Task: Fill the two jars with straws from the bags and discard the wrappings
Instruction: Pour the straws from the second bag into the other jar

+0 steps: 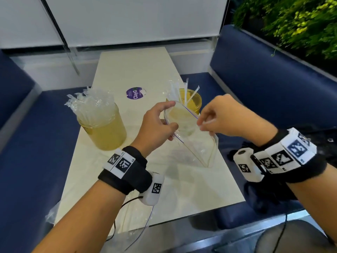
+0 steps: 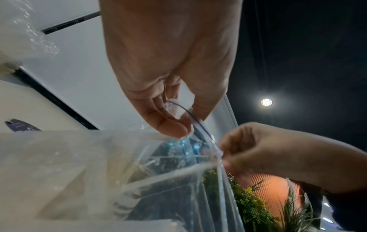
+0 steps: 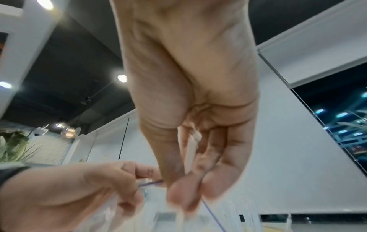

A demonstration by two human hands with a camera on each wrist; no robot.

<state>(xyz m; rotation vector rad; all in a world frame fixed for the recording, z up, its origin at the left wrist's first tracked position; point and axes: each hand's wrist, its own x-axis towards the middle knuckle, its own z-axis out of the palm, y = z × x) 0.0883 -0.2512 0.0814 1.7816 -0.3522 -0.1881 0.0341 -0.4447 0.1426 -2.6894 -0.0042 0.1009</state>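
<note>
A clear zip bag [image 1: 193, 143] with a blue seal line hangs open over the table, held between both hands. My left hand [image 1: 169, 117] pinches the bag's rim on its left side; the left wrist view shows the fingers [image 2: 174, 125] curled on the seal. My right hand [image 1: 200, 123] pinches a wrapped straw [image 1: 207, 122] at the bag's mouth, the same straw [image 3: 189, 150] lying along its fingers. The left jar [image 1: 104, 128] is packed with wrapped straws. Behind the bag, the right jar [image 1: 193, 103] holds only a few straws. I cannot tell what is left inside the bag.
A flat empty plastic bag [image 1: 138, 225] lies at the table's near edge. A purple sticker [image 1: 135, 93] sits mid-table [image 1: 131, 70]. Blue benches flank the table; a black bag [image 1: 269, 198] rests on the right seat. Plants [image 1: 300, 21] fill the far right.
</note>
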